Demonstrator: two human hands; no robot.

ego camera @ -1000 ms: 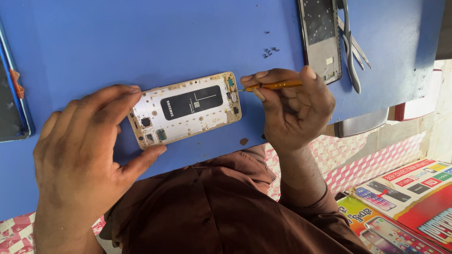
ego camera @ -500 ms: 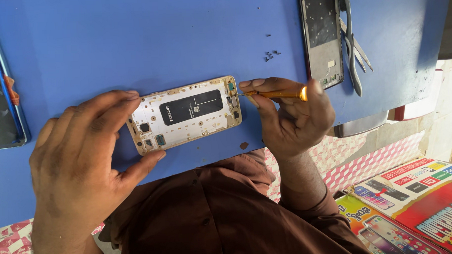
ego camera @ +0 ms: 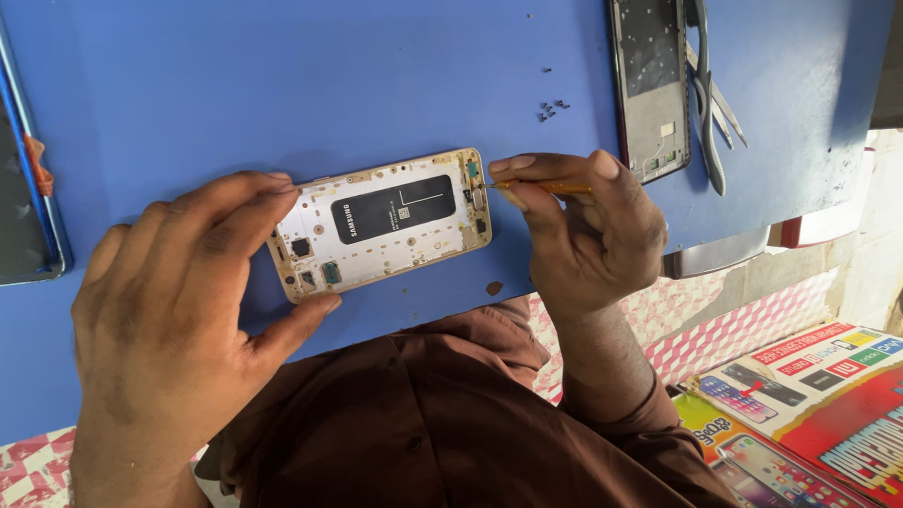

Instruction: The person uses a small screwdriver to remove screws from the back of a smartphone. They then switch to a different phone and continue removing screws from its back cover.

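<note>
My left hand [ego camera: 183,303], fingers spread, steadies the opened phone [ego camera: 380,224] on the blue table [ego camera: 265,80]. My right hand [ego camera: 581,229] pinches the yellow screwdriver [ego camera: 544,188]; I should keep its tip straight at the phone's right end.

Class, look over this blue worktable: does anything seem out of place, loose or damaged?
A few tiny dark screws lie loose on the bare blue table, with no tray, between the opened phone and a separate phone frame. Nothing looks broken.
</note>
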